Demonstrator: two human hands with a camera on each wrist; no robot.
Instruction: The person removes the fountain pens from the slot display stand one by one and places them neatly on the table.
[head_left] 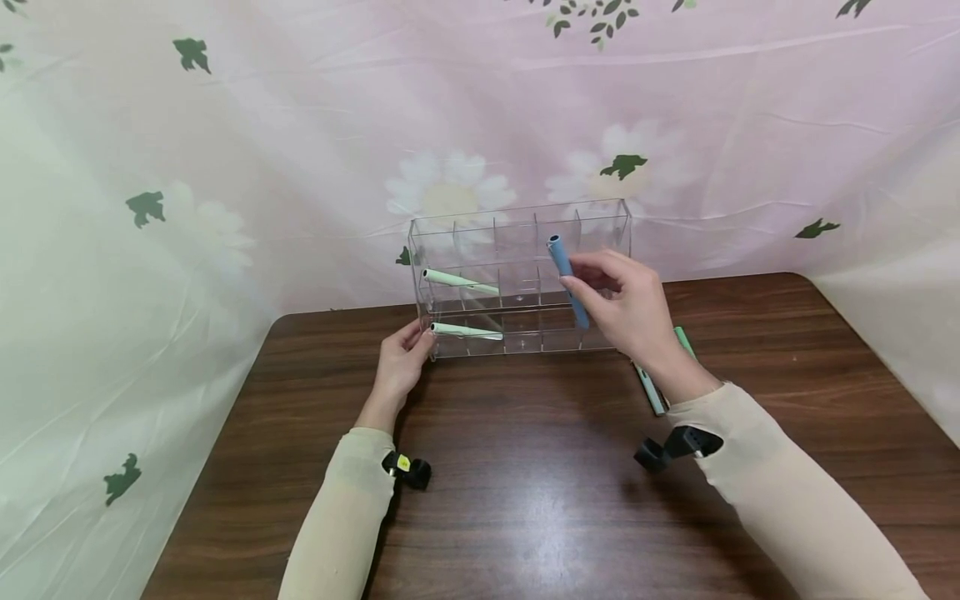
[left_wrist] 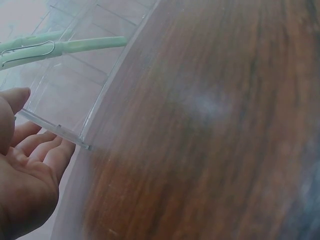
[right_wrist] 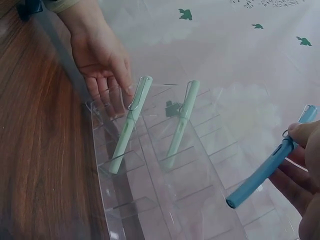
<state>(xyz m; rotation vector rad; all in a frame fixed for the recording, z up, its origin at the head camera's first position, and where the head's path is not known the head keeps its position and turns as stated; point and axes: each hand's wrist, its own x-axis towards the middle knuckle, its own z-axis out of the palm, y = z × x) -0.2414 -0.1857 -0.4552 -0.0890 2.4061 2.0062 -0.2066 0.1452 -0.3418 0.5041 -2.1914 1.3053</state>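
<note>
A clear plastic organizer (head_left: 522,343) with rows of compartments stands at the back of the table. My left hand (head_left: 397,367) holds its left side wall, thumb on one side and fingers on the other, as the left wrist view shows. Two mint-green pens, one upper (head_left: 459,281) and one lower (head_left: 468,332), lie slanted in the organizer's left compartments, clips showing in the right wrist view. Between thumb and fingers, my right hand (head_left: 637,308) pinches a blue pen (right_wrist: 260,175) by its clip end. In the head view that pen overlaps the organizer's right half, tilted.
On the table right of the organizer lie a green pen (head_left: 683,340) and a pale blue pen (head_left: 649,390), partly hidden by my right wrist. A flower-printed cloth (head_left: 315,150) hangs close behind the brown wooden table (head_left: 480,467).
</note>
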